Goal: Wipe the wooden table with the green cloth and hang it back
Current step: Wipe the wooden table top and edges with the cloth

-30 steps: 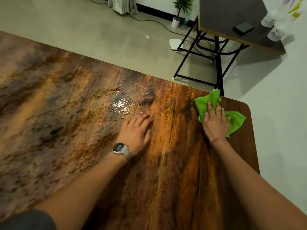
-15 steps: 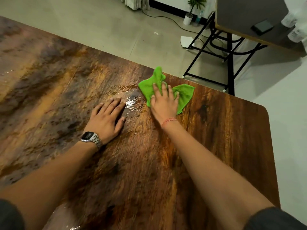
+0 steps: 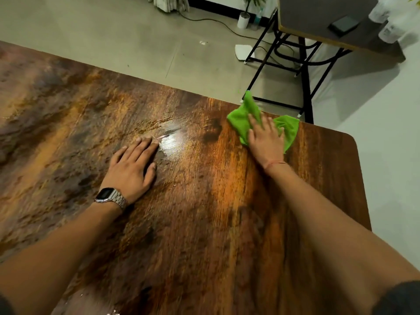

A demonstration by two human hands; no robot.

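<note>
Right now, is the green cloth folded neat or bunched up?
Bunched up. The green cloth lies crumpled under the flat right hand on the wooden table, with uneven flaps sticking out on both sides.

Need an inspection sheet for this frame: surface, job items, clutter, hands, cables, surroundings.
Surface: wooden table, dark grain, with a shiny wet patch near the middle.
Job's things: green cloth crumpled flat on the table by the far edge, one tip poking past that edge.
Clutter: nothing seen on the table.
Hands: right hand pressed flat on the cloth, no closed grip. Left hand flat on bare wood beside the wet patch, wristwatch on that wrist.
Cables: black cable running across the floor towards the side table.
Surroundings: side table on a black frame carrying a dark flat object; potted plant by the wall.
</note>
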